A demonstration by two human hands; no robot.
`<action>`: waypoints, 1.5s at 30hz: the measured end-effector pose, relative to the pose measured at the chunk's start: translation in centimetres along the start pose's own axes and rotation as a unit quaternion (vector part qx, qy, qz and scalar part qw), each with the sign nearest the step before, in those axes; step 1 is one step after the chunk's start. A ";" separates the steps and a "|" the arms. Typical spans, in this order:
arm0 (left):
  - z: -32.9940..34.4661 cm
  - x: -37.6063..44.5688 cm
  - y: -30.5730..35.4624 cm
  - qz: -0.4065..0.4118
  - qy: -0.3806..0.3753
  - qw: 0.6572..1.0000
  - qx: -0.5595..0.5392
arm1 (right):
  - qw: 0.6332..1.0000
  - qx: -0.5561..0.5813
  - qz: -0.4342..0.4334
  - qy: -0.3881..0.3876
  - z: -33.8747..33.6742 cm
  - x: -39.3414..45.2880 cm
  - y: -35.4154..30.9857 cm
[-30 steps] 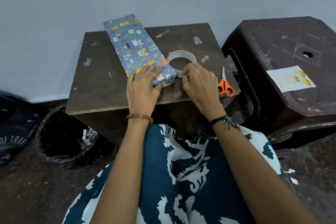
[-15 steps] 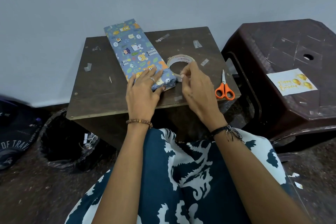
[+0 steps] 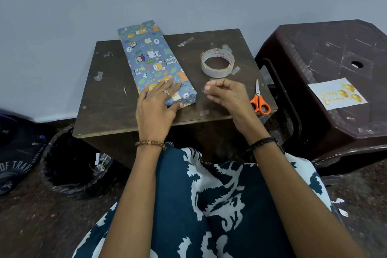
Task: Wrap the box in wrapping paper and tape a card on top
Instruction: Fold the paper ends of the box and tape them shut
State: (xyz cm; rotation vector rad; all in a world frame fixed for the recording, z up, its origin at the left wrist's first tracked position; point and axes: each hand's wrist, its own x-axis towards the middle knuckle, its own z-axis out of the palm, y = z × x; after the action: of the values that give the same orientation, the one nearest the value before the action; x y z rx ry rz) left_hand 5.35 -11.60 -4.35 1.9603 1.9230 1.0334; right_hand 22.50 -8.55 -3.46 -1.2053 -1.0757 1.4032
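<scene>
Clear tape piece (image 3: pixel 206 89): pinched at the fingertips (image 3: pixel 208 85) of the right hand (image 3: pixel 227 95), held just above the table surface between the box and the scissors.
Right hand fingers: curled inward, thumb and forefinger closed on the tape; the remaining fingers folded loosely beneath.
Left hand (image 3: pixel 158 107): fingers straight and slightly spread, pressed flat on the near end of the wrapped box (image 3: pixel 152 60), thumb against the folded end flap.
Wrapped box: lay diagonally on the wooden table (image 3: pixel 109 98), fully covered in blue animal-print paper; far end overhung the rear table edge.
Tape roll (image 3: pixel 217 63): lay flat on the table, just beyond the right hand, apart from it.
Scissors (image 3: pixel 259 101): orange-handled, closed, near the right table edge.
Card (image 3: pixel 337 94): rested on the brown plastic stool (image 3: pixel 314 48), well apart from the box, untouched.
Progress: wrapping appeared nearly complete; near end flap judged not yet sealed.
Remaining: tape the flap, fetch the card, tape it on top.
</scene>
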 end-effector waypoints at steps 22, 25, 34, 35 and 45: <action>0.1 0.2 -0.1 0.008 -0.002 1.000 0.021 | 0.843 -0.454 -0.258 -0.125 0.7 -1.9 0.5; 0.1 0.2 -0.2 0.008 -0.001 1.000 0.022 | 0.837 -0.463 -0.271 -0.104 1.2 -1.8 0.7; 0.1 0.2 -0.3 0.014 0.005 1.000 0.015 | 0.801 -0.494 -0.338 0.016 2.3 -1.4 1.9; 0.1 0.2 -0.3 0.015 0.005 1.000 0.016 | 0.800 -0.495 -0.340 0.027 2.5 -1.4 2.0; 0.4 0.2 -0.6 0.017 0.019 1.000 0.013 | 0.773 -0.512 -0.358 0.112 3.4 -0.9 3.0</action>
State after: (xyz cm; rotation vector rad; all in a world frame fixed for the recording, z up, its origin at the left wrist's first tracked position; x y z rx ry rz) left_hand 5.12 -11.17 -4.89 2.0070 1.9394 1.0672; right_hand 18.79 -10.01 -5.81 -1.3686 -1.9424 -0.0206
